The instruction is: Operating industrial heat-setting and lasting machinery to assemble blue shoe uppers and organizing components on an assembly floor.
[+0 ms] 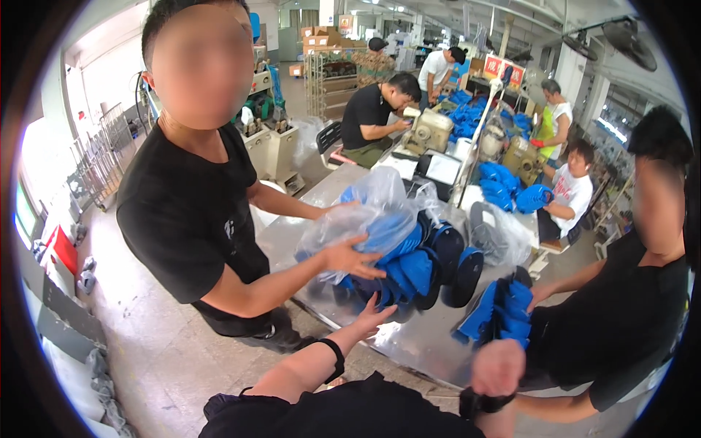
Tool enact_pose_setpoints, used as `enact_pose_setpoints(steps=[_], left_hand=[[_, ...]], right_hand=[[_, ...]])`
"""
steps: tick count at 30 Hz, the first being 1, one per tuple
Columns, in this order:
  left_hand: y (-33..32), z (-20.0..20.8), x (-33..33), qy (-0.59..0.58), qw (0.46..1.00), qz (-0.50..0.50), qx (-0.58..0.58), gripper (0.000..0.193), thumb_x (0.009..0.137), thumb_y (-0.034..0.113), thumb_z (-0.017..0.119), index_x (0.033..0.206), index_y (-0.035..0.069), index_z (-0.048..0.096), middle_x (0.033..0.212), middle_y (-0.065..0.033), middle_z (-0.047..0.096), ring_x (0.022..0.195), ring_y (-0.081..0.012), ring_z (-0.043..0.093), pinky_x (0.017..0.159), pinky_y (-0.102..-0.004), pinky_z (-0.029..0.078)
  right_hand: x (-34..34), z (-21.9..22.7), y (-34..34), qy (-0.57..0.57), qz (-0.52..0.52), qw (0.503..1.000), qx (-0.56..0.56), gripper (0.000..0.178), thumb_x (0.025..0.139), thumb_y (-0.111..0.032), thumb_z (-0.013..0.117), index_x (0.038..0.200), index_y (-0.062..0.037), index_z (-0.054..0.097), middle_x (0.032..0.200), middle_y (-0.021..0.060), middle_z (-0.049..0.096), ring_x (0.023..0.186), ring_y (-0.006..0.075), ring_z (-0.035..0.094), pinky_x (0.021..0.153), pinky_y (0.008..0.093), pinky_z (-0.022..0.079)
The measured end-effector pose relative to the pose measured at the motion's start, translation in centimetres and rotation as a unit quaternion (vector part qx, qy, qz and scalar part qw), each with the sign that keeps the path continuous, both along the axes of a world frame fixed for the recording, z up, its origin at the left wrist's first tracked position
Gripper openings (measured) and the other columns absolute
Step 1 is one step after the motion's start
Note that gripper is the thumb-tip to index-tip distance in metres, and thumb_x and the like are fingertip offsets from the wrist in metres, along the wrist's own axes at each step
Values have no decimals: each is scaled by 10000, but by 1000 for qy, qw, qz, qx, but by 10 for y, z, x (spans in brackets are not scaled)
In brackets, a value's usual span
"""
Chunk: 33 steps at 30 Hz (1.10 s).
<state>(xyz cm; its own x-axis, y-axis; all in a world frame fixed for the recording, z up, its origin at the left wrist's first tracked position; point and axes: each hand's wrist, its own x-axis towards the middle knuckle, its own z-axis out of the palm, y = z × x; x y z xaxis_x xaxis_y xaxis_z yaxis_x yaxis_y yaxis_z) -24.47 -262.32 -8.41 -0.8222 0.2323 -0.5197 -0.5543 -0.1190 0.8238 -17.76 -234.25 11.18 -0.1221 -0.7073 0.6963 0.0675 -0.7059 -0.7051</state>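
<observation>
Left hand (374, 319) spread beside blue shoes (412, 271)

The blue shoes lie piled on the metal tabletop (420, 342), partly under a clear bag (391, 201) that a co-worker's hands (352, 259) touch. The left hand is open. The right hand (499, 367) looks curled near another blue stack (500, 310); blurred, so any grip cannot be told. Supporting the pile from below should steady it.

Glossy metal, crinkled plastic and matt blue fabric

A smooth, shiny metal tabletop (423, 343) is marked by bright reflections. Matt, cloth-like blue shoe pieces (416, 270) are partly covered by a thin, clear, crinkled plastic bag (387, 186). A dull finish is shown by the dark soles (463, 281). Soft matt cloth is seen in a black shirt (182, 190), plain cardboard in brown boxes (321, 36).
</observation>
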Motion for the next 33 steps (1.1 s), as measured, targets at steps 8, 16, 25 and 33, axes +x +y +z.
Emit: enact_pose_setpoints(steps=[8,16,25,33], left_hand=[[-2,-69,-16,55,998,-13,-38,931,774,565,744,1444,14,407,1395,-136,511,1292,-241,457,1055,-347,354],[-17,-84,-21,98,992,-32,-75,853,801,514,742,1388,-36,458,1322,-132,573,1204,-195,531,1026,-287,374],[-34,-119,-21,149,950,-96,-258,1095,720,682,678,1475,-27,325,1465,-245,428,1369,-343,417,1105,-343,353],[-40,-103,-27,220,857,-190,-426,1064,746,695,648,1497,27,301,1453,-253,424,1371,-444,343,1131,-423,327]], right_hand=[[9,-136,-52,-278,-290,773,492,421,939,-251,641,1316,-70,596,988,33,660,881,109,621,766,245,499],[24,-256,-9,148,-495,417,748,927,746,-493,756,1457,-53,355,1531,201,313,1387,372,352,1033,529,432],[57,-271,-25,196,-386,316,845,1173,699,-574,785,1514,-11,156,1597,210,113,1451,424,190,1025,626,406],[51,-294,-26,133,-414,318,842,1143,712,-514,798,1514,-16,153,1595,217,105,1439,462,182,1065,592,384]])
